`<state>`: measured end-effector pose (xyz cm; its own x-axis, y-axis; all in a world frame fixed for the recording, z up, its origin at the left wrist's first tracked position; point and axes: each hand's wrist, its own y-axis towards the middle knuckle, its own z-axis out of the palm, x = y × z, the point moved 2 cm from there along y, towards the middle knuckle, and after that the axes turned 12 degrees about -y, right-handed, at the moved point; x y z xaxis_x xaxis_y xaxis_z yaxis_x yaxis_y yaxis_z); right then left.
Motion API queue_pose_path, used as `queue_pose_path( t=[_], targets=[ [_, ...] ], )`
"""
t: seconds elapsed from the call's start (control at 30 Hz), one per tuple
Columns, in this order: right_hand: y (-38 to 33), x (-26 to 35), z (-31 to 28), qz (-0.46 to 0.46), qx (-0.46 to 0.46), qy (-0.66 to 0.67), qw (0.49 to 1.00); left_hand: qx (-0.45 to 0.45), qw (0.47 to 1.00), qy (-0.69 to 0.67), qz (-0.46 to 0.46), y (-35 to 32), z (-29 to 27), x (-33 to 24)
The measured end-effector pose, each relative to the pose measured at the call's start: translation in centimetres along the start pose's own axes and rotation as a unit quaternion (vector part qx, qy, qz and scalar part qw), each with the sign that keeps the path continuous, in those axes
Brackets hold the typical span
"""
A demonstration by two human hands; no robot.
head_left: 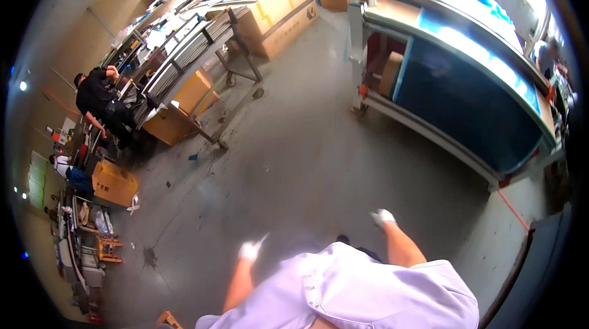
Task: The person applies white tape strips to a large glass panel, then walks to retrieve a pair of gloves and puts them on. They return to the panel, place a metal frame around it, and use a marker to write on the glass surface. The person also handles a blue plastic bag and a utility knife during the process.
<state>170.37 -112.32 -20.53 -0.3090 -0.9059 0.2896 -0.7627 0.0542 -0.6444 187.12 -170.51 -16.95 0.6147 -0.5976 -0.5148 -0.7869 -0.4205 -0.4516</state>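
I look down at my own light purple shirt [356, 289] and a grey concrete floor [307, 163]. My left hand [249, 250] wears a white glove and hangs by my side; a thin pale sliver shows at its fingers, too small to name. My right hand [383, 216], also in a white glove, hangs on the other side with the fingers curled, nothing seen in it. Both bare forearms come up from the lower edge.
A large blue-sided machine table [466, 102] stands to the right. A wheeled rack of long metal profiles [184, 59] and cardboard boxes [282, 10] stand at the back left. A person in black [98, 105] works by the rack. A yellow box [113, 183] sits at left.
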Motion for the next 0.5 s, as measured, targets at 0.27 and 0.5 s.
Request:
queue_pose_path(
  t=[0.27,0.5],
  targets=[
    [20.1,31.5,-21.1,-0.209,-0.097,0.174,0.957,0.102,0.91,0.049,-0.4,8.6,-4.4,4.1],
    [36.0,15.7,-17.9,-0.102,0.062,-0.276,0.954,0.081,0.94,-0.007,-0.331,41.8,-11.0,-17.3]
  ],
)
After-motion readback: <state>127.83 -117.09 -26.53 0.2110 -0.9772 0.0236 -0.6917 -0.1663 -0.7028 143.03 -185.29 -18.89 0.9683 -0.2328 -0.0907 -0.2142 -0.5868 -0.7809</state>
